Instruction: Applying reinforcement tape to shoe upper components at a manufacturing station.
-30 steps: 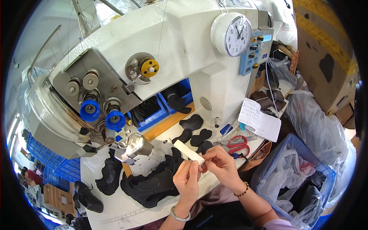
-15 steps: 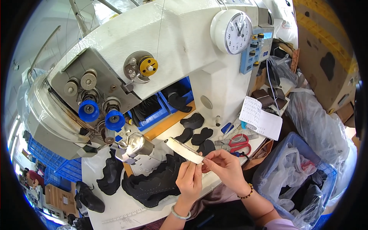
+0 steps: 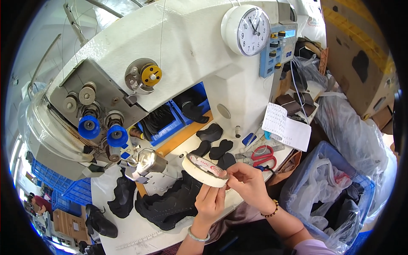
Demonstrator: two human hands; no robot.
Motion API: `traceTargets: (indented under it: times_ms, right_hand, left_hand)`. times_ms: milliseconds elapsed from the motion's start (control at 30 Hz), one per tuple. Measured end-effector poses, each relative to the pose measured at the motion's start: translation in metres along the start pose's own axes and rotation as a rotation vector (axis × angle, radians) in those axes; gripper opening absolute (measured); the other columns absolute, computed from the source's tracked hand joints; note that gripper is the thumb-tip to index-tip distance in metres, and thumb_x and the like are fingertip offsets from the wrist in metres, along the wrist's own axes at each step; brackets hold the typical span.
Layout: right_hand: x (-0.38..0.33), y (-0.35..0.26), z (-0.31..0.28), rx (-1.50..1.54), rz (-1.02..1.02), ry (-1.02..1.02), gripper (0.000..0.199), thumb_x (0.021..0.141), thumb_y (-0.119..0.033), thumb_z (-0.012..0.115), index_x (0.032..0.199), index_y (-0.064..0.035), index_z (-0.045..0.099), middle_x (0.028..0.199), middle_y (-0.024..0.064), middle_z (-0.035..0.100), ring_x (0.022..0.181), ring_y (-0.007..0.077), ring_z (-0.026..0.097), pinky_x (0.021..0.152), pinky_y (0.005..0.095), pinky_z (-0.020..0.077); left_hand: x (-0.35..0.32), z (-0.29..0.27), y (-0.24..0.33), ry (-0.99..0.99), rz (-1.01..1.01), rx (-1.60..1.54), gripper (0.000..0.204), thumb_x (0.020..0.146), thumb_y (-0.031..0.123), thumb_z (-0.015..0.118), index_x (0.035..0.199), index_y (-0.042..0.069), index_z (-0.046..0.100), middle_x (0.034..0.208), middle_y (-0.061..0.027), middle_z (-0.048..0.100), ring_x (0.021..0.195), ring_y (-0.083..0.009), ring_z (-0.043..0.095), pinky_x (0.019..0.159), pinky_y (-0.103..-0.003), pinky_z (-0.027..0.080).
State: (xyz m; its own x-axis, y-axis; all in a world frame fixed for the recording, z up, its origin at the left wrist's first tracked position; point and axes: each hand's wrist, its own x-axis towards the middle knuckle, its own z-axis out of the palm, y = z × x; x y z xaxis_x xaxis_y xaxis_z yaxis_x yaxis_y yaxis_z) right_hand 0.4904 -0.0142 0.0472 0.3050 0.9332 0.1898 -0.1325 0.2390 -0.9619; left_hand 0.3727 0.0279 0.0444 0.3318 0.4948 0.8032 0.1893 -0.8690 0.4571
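Note:
A roll of white tape (image 3: 202, 175) is held in front of me, tilted so that its printed inner ring shows. My left hand (image 3: 209, 207) grips the roll from below, thumb and fingers closed on its near edge. At the right end of the roll, my right hand (image 3: 250, 185) pinches with thumb and forefinger; whether a loose tape end lies between them is hidden. Just beyond the roll lie small black cut pieces (image 3: 220, 149). Larger black shoe-upper pieces (image 3: 165, 207) with scalloped edges are to the left of my left hand.
A big white sewing machine (image 3: 187, 51) arches over the table, its metal head (image 3: 148, 163) at the left. Red-handled scissors (image 3: 263, 156) and a paper sheet (image 3: 293, 131) lie right. Blue trays (image 3: 168, 131) sit behind. A blue bin (image 3: 293, 178) with plastic bags stands right.
The tape roll has turned in my hands, so its inner ring now faces me more. Both hands stay on it. The whole view has shifted slightly.

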Motion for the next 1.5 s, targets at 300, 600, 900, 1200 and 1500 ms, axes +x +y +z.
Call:
traceTargets:
  times_ms: [300,600,900,1200,1500]
  right_hand:
    - [-0.002,0.009,0.006,0.200,-0.175,0.035,0.005,0.079,0.008,0.053,0.081,0.0028,0.053,0.080,0.0037,0.054,0.078,0.0113,0.060,0.068,0.0229,0.0497]
    - [-0.006,0.005,0.004,0.292,-0.027,-0.047,0.014,0.082,0.003,0.054,0.095,0.0054,0.051,0.093,0.0115,0.060,0.084,0.0163,0.061,0.076,0.0283,0.0502]
    - [-0.008,0.001,0.007,0.052,-0.089,0.091,0.014,0.080,-0.001,0.061,0.089,0.0066,0.054,0.083,0.0080,0.062,0.076,0.0089,0.060,0.068,0.0214,0.0505]
    - [-0.005,0.008,0.007,-0.092,-0.203,0.153,0.011,0.080,-0.001,0.061,0.086,0.0053,0.054,0.081,0.0057,0.060,0.075,0.0079,0.060,0.067,0.0217,0.0508]
    - [-0.002,0.012,-0.004,0.355,-0.103,-0.031,0.009,0.085,0.003,0.049,0.094,0.0049,0.047,0.091,0.0109,0.056,0.085,0.0180,0.061,0.075,0.0289,0.0513]
  left_hand:
    - [-0.003,0.002,0.007,0.187,-0.584,-0.659,0.022,0.092,0.009,0.044,0.082,-0.006,0.056,0.064,-0.0002,0.047,0.046,-0.0021,0.030,0.042,-0.019,0.022]
    - [-0.007,0.000,0.005,0.150,-0.543,-0.466,0.020,0.089,0.008,0.051,0.079,-0.007,0.058,0.065,-0.0032,0.050,0.052,-0.0059,0.043,0.046,-0.020,0.033]
    - [-0.011,0.009,0.001,0.137,-0.043,0.046,0.016,0.083,-0.003,0.054,0.097,-0.006,0.061,0.092,-0.0177,0.062,0.079,-0.0250,0.062,0.069,-0.030,0.049]
    - [-0.005,0.010,0.006,0.156,-0.075,0.013,0.018,0.087,0.001,0.050,0.098,-0.008,0.061,0.084,-0.0139,0.061,0.062,-0.0166,0.057,0.054,-0.025,0.045]
    - [0.008,0.002,0.018,0.260,-0.820,-0.903,0.025,0.092,0.012,0.047,0.076,-0.006,0.056,0.054,0.0036,0.036,0.046,-0.0020,0.026,0.042,-0.021,0.020]
